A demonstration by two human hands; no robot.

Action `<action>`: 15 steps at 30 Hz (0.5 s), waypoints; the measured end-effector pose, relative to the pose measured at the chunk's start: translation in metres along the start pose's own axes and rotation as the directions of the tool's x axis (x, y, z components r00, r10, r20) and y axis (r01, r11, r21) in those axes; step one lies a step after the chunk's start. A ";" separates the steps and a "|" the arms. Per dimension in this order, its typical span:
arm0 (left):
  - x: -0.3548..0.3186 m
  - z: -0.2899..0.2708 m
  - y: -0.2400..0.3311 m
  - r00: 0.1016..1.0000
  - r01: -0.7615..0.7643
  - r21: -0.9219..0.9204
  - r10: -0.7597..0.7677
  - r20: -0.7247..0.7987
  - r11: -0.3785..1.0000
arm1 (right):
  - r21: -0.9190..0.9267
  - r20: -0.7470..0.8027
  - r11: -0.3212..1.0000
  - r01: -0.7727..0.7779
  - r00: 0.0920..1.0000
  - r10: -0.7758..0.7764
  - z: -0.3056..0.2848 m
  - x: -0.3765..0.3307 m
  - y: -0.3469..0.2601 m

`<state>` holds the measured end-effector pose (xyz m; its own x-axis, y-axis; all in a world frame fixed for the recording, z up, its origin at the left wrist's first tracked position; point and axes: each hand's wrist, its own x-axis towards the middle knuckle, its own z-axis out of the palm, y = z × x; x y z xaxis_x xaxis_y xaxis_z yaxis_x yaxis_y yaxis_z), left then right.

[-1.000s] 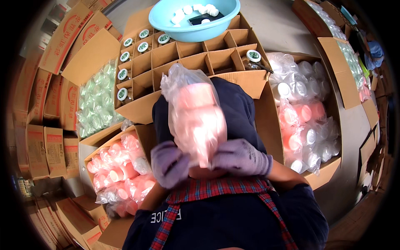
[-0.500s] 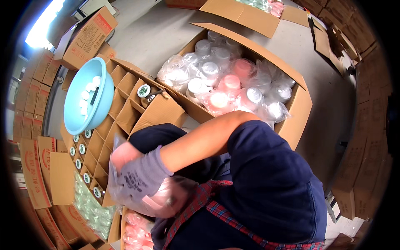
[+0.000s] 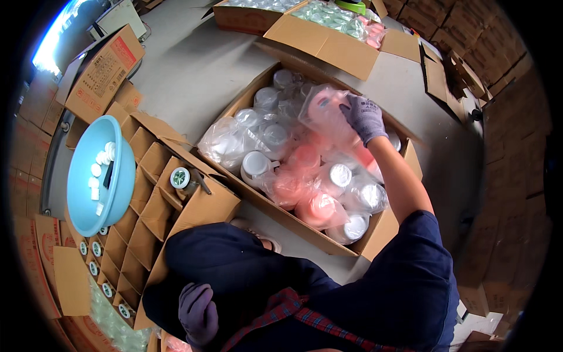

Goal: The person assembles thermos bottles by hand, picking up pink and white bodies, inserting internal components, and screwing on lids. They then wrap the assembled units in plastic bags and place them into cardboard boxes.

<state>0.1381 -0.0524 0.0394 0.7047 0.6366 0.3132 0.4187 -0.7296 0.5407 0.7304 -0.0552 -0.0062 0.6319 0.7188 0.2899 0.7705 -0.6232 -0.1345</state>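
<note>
My right hand point(image 3: 365, 119), in a grey-purple glove, reaches over the far right part of a large open carton point(image 3: 281, 212). Its fingers are closed on the clear plastic bag around a pink mug point(image 3: 321, 110). Under and beside it lie more bagged pink mugs point(image 3: 319, 210) and white-lidded cups, among them a white mug point(image 3: 256, 164) with a handle. My left hand point(image 3: 198, 314), also gloved, is by my lap at the lower left. Its fingers are loosely curled and apart, with nothing visible in them.
Left of me stands a divided carton point(image 3: 143, 226) holding several capped bottles point(image 3: 107, 290). A blue basin point(image 3: 121, 182) with small white pieces sits on it. One lidded bottle point(image 3: 180, 178) stands near its right edge. Another open carton point(image 3: 328, 44) with green bagged items is at the back.
My right hand has swung from the lower left, where it was at a pink bagged item, out over the carton. My left hand has come into sight, and the view has shifted.
</note>
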 end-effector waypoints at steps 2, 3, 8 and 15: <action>0.016 0.005 -0.007 0.998 -0.056 0.020 0.055 0.006 0.998 | -0.305 -0.150 0.952 0.003 0.987 -0.051 0.003 0.033 0.020; 0.030 0.010 -0.006 0.998 -0.067 -0.004 0.067 0.001 0.998 | -0.362 -0.139 0.930 0.062 0.983 -0.120 0.016 0.051 0.047; 0.059 0.047 -0.021 0.988 -0.149 0.091 0.145 0.054 0.985 | -0.654 0.271 0.651 0.385 0.923 -0.273 0.107 0.093 0.058; 0.067 0.067 -0.023 0.998 -0.031 0.160 0.023 0.053 0.987 | -0.518 0.720 0.394 0.759 0.636 -0.279 0.205 0.100 0.005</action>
<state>0.2141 -0.0101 -0.0046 0.7436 0.6057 0.2833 0.4829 -0.7795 0.3990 0.8145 0.0766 -0.1717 0.2473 0.8527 -0.4602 0.7396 0.1408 0.6582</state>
